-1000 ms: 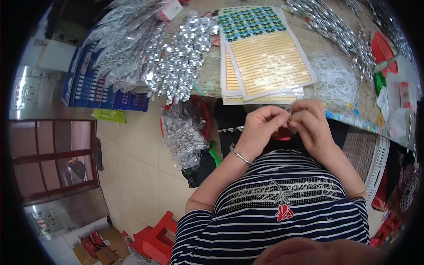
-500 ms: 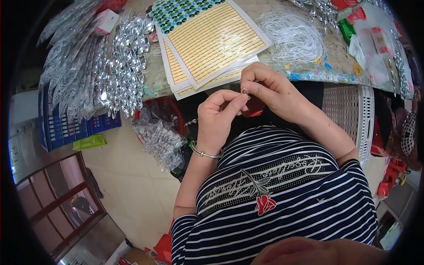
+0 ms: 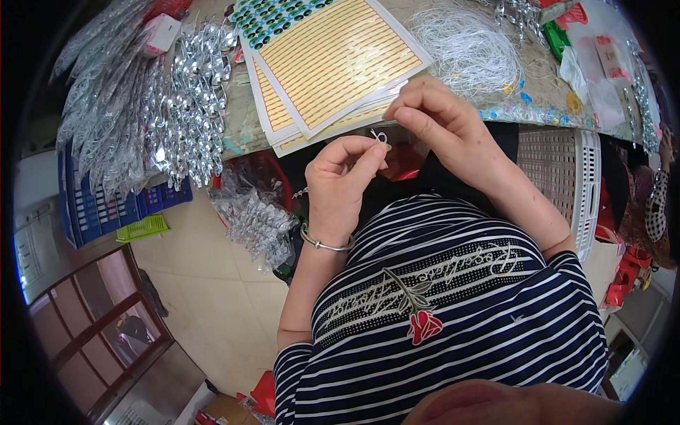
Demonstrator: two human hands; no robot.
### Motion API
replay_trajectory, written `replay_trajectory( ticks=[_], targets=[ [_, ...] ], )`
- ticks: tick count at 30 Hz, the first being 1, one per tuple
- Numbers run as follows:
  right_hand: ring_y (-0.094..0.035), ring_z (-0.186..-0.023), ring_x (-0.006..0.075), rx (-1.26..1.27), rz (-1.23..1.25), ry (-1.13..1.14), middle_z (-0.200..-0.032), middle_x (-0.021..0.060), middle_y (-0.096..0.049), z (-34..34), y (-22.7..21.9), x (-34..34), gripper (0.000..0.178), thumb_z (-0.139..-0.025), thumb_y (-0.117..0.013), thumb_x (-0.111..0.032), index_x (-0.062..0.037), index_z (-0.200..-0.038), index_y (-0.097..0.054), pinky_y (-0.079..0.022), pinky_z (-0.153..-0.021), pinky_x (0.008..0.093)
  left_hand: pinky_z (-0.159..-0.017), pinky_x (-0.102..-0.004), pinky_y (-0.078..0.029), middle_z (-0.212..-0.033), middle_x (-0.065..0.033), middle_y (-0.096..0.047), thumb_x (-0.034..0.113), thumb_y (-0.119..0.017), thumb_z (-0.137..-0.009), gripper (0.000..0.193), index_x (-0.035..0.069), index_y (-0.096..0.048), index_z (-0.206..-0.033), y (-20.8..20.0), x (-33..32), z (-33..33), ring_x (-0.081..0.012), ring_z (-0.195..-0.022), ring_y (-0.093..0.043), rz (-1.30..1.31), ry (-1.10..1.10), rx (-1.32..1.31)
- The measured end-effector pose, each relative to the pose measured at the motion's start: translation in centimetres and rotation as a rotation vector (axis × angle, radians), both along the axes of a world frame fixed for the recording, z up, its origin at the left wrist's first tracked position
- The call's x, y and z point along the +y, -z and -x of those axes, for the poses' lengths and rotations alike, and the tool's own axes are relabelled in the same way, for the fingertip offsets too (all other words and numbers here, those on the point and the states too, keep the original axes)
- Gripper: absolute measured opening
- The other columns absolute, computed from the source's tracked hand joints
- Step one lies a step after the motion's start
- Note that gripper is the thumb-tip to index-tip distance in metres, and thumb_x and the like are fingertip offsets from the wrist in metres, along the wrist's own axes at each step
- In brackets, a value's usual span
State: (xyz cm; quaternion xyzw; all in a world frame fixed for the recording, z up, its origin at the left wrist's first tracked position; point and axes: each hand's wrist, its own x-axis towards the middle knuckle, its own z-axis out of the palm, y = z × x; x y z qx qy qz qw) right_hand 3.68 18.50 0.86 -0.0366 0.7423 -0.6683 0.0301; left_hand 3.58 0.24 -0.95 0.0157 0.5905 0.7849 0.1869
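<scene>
Across the worktable [image 3: 244,129] in the head view, silver twisted strips [image 3: 191,99] lie bunched left of printed sheets [image 3: 347,71], with loose white string [image 3: 467,57] to their right, seemingly unused. Before the near edge, the left hand [image 3: 338,173] pinches a small white loop [image 3: 380,137], apparently already formed; whether the right hand's [image 3: 450,127] nearly meeting fingertips hold anything, I cannot tell.

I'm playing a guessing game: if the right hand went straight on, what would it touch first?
Probably the right hand would meet the yellow striped sheets, or pass above; depth is unclear.
</scene>
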Motion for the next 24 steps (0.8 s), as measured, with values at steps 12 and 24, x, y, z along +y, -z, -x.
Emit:
replay_trajectory(
  ticks=[12,24],
  targets=[
    [-0.056,-0.077,0.0181,0.433,-0.422,-0.045,-0.084,0.0071,-0.055,-1.0,-0.1,-0.1,0.009,-0.081,-0.067,-0.004,-0.0015,-0.090,-0.067,-0.046,-0.067,0.0268,-0.069,-0.0195,-0.049,-0.084,-0.0027,-0.065,0.001,-0.064,-0.086,0.005,-0.002,-0.064,-0.090,0.9,0.1,0.0,-0.0071,-0.074,-0.061,0.144,0.011,0.226],
    [-0.056,-0.072,0.0231,0.626,-0.660,0.001,-0.078,0.0060,-0.056,-0.4,0.4,-0.8,0.015,-0.068,-0.074,-0.004,-0.0036,-0.080,-0.064,-0.045,-0.063,0.0312,-0.071,-0.0205,-0.047,-0.087,-0.0043,-0.065,-0.002,-0.062,-0.086,0.009,-0.004,-0.063,-0.095,1.2,-0.1,-0.1,-0.0085,-0.079,-0.059,0.552,0.042,0.635]
  ],
)
